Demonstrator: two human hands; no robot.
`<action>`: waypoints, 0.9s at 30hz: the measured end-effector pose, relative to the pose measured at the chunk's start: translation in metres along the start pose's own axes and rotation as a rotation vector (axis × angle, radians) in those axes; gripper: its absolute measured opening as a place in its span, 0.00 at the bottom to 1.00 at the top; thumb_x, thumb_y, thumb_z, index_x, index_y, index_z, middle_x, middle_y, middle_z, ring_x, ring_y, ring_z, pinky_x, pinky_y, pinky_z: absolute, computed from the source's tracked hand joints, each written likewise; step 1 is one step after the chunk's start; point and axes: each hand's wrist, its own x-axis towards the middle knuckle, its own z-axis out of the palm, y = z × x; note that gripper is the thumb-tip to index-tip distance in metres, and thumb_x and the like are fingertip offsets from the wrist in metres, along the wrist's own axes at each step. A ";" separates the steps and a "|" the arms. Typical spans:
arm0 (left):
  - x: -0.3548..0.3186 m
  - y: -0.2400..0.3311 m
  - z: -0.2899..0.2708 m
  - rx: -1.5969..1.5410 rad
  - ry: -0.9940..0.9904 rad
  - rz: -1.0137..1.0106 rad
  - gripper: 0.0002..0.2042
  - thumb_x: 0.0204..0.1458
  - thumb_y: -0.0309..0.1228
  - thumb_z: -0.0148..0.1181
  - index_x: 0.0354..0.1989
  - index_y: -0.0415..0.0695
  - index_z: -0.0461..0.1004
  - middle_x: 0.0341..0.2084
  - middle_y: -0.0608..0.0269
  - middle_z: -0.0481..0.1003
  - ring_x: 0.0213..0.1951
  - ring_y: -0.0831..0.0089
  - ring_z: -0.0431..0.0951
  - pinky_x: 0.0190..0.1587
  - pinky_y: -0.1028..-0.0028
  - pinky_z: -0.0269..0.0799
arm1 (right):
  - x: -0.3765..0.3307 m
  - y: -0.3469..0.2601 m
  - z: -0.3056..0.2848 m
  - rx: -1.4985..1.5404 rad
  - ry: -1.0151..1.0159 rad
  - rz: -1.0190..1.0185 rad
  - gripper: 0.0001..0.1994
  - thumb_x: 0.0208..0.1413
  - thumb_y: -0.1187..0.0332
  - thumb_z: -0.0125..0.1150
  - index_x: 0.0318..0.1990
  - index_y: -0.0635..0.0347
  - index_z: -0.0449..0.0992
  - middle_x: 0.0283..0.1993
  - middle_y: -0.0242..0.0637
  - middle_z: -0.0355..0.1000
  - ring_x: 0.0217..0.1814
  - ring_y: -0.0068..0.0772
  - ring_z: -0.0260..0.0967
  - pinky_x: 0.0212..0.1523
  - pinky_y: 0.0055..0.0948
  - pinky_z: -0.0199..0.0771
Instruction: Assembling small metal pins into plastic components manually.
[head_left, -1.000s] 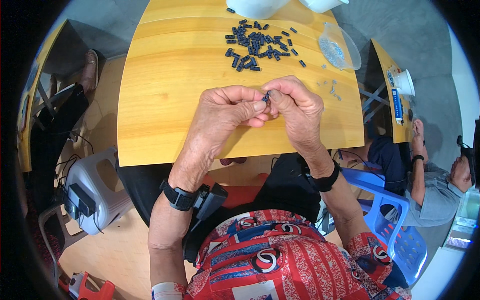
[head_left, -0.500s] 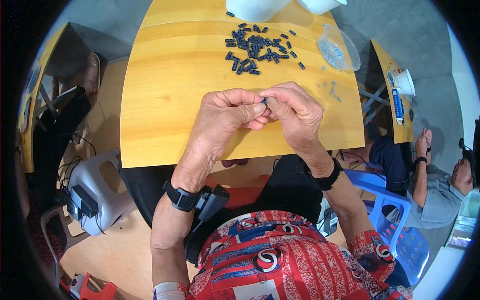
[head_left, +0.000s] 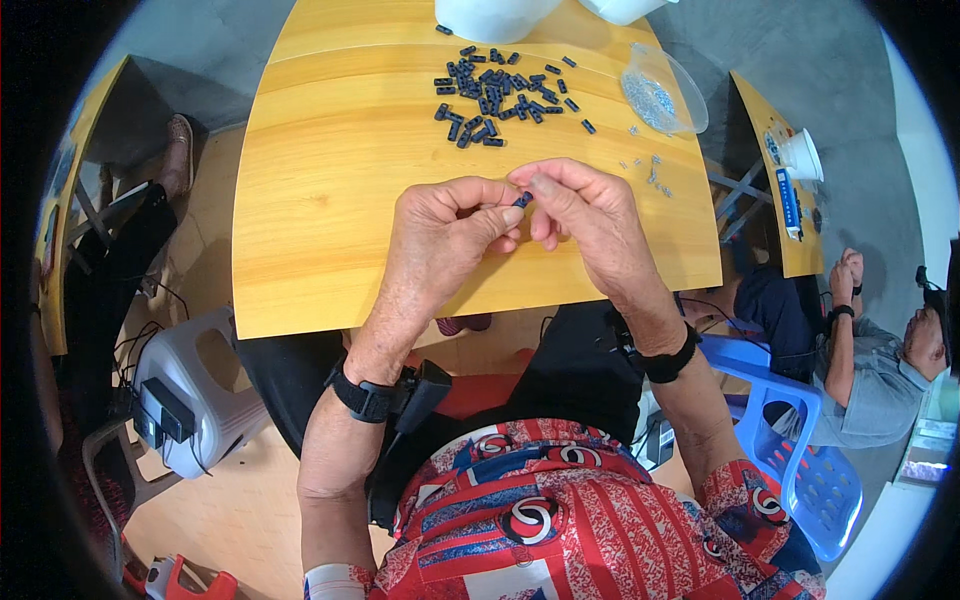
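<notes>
Between the thumb and forefinger of my left hand [head_left: 440, 240] is a small dark blue-black block [head_left: 523, 199], one end sticking out toward the right. My right hand [head_left: 597, 222] is beside it, thumb and forefinger pinched together just above and to the right of the block. Whatever that pinch holds, if anything, is too small to make out. Farther up the table lies a loose pile of similar dark blocks [head_left: 490, 95]. Off to the right, several tiny clear or silvery pieces [head_left: 655, 175] are scattered on the wood.
A clear shallow dish [head_left: 690, 95] of tiny shiny pieces stands at the yellow table's [head_left: 310, 220] right edge. Two white containers, one a large bowl [head_left: 495, 15], are at the far edge. A blue plastic chair [head_left: 800, 440] and another seated person [head_left: 870, 370] are at the right.
My right fingers have drawn slightly away from the block, so more of it shows in my left pinch. The whole view has shifted a little.
</notes>
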 end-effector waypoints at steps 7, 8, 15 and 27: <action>0.000 -0.001 -0.006 -0.034 -0.045 -0.033 0.05 0.51 0.20 0.57 0.33 0.32 0.77 0.24 0.60 0.77 0.24 0.80 0.75 0.28 0.82 0.72 | 0.003 0.005 0.001 0.204 -0.057 0.100 0.09 0.58 0.69 0.54 0.39 0.66 0.75 0.27 0.29 0.71 0.23 0.13 0.62 0.25 0.14 0.63; 0.000 -0.001 -0.007 -0.052 -0.051 -0.066 0.05 0.51 0.21 0.57 0.33 0.32 0.77 0.24 0.59 0.78 0.25 0.79 0.76 0.29 0.81 0.73 | 0.003 0.005 0.001 0.227 -0.071 0.111 0.09 0.58 0.69 0.54 0.39 0.66 0.75 0.27 0.29 0.71 0.23 0.13 0.62 0.25 0.14 0.63; 0.001 0.001 -0.007 -0.158 -0.063 -0.118 0.05 0.51 0.21 0.58 0.34 0.33 0.77 0.26 0.57 0.78 0.26 0.76 0.78 0.31 0.80 0.76 | 0.006 0.000 0.000 0.252 -0.083 0.184 0.09 0.58 0.68 0.55 0.39 0.65 0.74 0.29 0.30 0.71 0.23 0.14 0.62 0.25 0.14 0.62; 0.001 -0.002 -0.006 -0.007 -0.095 -0.077 0.04 0.50 0.21 0.58 0.32 0.34 0.77 0.26 0.59 0.78 0.27 0.77 0.77 0.32 0.79 0.75 | -0.015 -0.012 -0.005 -1.232 -0.015 -0.670 0.16 0.46 0.61 0.64 0.34 0.62 0.68 0.26 0.41 0.68 0.26 0.41 0.71 0.26 0.34 0.73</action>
